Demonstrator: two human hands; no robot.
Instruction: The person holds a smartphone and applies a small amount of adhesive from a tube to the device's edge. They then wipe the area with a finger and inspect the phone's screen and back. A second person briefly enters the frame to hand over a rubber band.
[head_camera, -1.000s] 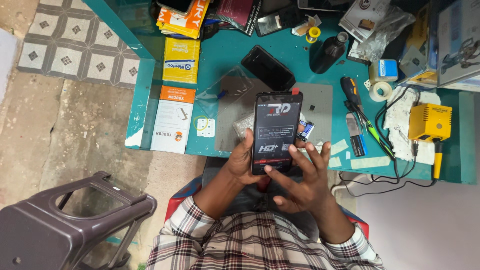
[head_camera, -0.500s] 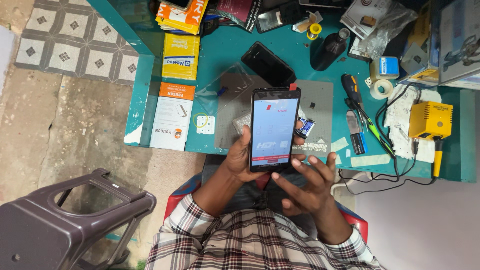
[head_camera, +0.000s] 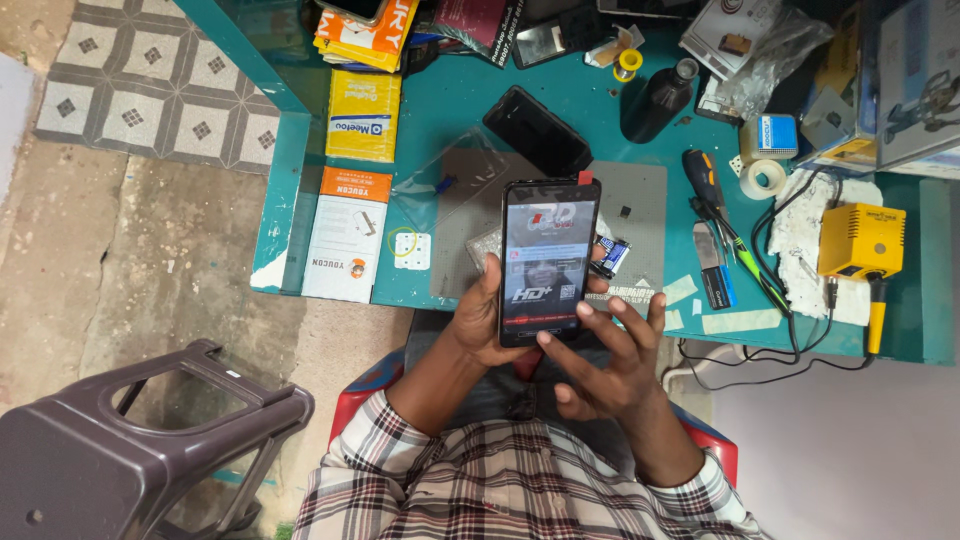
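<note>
My left hand (head_camera: 482, 318) grips a black smartphone (head_camera: 548, 258) from its left side and back, holding it upright over the near edge of the teal workbench (head_camera: 450, 110). Its screen is lit with a dark picture. My right hand (head_camera: 605, 358) is spread just below and right of the phone, fingers apart, fingertips touching the phone's lower edge. A grey work mat (head_camera: 640, 215) lies on the bench behind the phone.
A second black phone (head_camera: 537, 131) lies on the bench, with yellow and orange-white boxes (head_camera: 348, 232) to the left. A black bottle (head_camera: 658, 100), screwdriver (head_camera: 705, 180), tape roll (head_camera: 766, 179) and yellow device (head_camera: 861, 241) with cables sit right. A dark plastic stool (head_camera: 130, 450) stands lower left.
The phone screen went from a dark picture to a white page and back to the dark picture. My right fingers stayed at the phone's lower edge, shifting slightly.
</note>
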